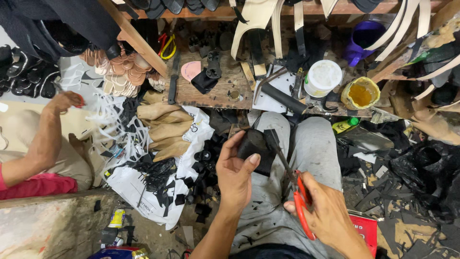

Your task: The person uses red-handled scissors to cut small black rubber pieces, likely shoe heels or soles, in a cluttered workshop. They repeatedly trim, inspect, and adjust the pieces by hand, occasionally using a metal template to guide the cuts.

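My left hand [235, 168] grips a black shoe piece [255, 147] over my lap, thumb pressed on its near edge. My right hand [325, 211] is closed on the red handles of a pair of scissors [301, 201]. The dark blades [280, 153] reach up to the right edge of the black piece and touch it. Both hands sit above my grey trousers [311, 144].
A low wooden bench [215, 91] ahead carries a white tub [323, 77], a yellow glue pot [360, 94], a hammer [280, 96] and tools. Tan soles [165, 129] and black scraps lie on white sacks to the left. Another person's arm [45, 134] reaches at far left.
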A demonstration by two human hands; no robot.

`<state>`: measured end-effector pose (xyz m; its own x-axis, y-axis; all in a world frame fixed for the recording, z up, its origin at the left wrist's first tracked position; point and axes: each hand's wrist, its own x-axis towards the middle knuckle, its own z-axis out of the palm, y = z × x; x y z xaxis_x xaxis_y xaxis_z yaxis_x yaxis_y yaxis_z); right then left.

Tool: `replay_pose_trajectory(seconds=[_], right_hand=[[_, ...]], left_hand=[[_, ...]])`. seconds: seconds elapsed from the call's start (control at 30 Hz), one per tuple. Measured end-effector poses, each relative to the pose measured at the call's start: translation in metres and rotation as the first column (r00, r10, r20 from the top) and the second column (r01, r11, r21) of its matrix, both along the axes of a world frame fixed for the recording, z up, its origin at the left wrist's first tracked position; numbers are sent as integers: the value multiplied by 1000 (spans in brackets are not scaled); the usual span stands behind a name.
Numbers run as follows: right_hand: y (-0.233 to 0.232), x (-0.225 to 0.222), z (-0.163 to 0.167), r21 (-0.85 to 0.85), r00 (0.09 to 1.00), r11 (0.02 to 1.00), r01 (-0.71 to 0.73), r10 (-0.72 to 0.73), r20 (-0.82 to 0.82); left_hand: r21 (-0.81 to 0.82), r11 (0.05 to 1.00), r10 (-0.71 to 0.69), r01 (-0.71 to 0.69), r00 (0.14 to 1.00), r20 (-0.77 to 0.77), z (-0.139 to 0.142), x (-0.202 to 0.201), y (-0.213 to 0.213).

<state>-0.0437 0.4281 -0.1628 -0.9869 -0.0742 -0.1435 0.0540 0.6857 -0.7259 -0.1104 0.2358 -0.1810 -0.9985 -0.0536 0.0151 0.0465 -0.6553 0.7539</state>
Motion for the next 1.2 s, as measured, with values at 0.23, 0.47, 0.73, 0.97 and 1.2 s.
replay_pose_trajectory(seconds=[0.23, 0.47, 0.73, 0.97, 1.2], right_hand=[[-10, -9, 17, 72, 999, 997, -19, 15, 49], [-1, -1, 3, -251, 992, 968, -13, 43, 116], [6, 2, -24, -475, 971, 877, 77, 43, 236], [9, 0, -7, -380, 991, 922, -76, 113, 76], [1, -3, 2, -87, 995, 992, -96, 95, -12]], left_hand=[[-185, 980, 44, -72, 988, -148, -2, 3, -1], [-215, 973, 49, -81, 987, -151, -7, 0, -9], [-322, 943, -1, -82, 968, -251, 4, 1, -16], [-418, 905, -105, -78, 912, -397, 19, 1, -21], [-520, 849, -143, -91, 908, -393, 25, 4, -21]])
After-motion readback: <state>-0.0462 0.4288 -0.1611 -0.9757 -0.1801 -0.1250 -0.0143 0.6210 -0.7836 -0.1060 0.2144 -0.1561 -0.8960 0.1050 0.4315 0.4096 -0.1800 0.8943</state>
